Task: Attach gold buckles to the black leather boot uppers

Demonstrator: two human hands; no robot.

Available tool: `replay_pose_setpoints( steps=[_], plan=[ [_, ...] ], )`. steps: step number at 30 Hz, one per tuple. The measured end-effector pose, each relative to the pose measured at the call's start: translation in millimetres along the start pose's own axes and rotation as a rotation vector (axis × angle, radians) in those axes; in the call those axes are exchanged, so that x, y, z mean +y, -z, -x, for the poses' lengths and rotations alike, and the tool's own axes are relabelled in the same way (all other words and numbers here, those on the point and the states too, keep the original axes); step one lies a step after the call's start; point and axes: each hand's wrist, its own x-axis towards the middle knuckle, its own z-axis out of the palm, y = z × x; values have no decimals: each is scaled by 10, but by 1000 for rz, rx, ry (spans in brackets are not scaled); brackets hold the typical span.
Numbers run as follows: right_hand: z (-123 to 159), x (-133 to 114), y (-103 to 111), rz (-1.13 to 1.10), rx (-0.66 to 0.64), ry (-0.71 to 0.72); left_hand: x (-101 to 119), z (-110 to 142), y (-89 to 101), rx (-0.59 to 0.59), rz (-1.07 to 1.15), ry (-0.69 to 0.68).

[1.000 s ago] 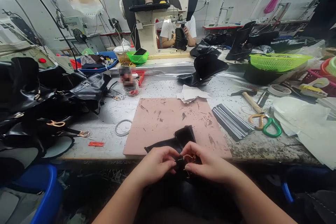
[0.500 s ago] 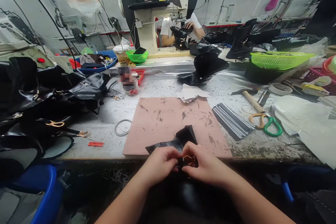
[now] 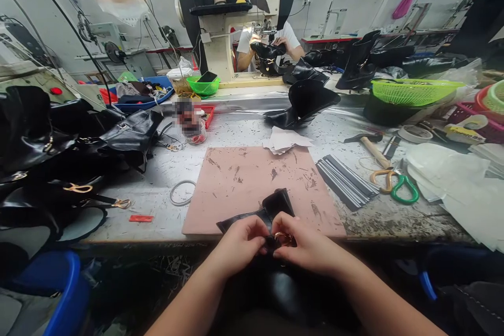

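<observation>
Just over the front edge of the pink board (image 3: 252,170), my left hand (image 3: 241,245) pinches part of a black leather boot upper (image 3: 277,205). Close beside it, my right hand (image 3: 309,245) is closed on the same piece, near a gold-coloured buckle (image 3: 283,239). Thumbs and forefingers of both hands nearly meet at a small black strap end, mostly hidden by the fingers. One flap of the upper lies on the board; shiny black leather also hangs down below my hands.
To the right are grey strips (image 3: 346,181), scissors (image 3: 405,189) and a hammer (image 3: 376,152). Black boots (image 3: 129,134) are piled at left, beside a tape ring (image 3: 183,192). A boot upper (image 3: 305,102) stands behind the board. Beyond, a person works at a sewing machine (image 3: 220,37).
My hands stay at nearly the same spot, with slight finger movement at the strap. The view has shifted a little. Across the table, the other person's hands have moved on a boot.
</observation>
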Motion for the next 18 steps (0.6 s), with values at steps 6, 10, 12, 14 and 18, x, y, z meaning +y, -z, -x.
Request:
replay_pose_setpoints(
  steps=[6,10,12,14,18],
  plan=[
    [22,-7,32,-39,-1,40,10,-23,6,32,72,53],
    [25,-2,75,36,-29,98,18,-19,3,65,137,92],
    [19,9,78,13,-39,89,16,-16,5,61,143,110],
    [16,22,73,-17,-38,74,6,-17,8,42,111,101],
    [23,30,81,-13,-44,68,-14,-34,12,38,15,3]
  ],
)
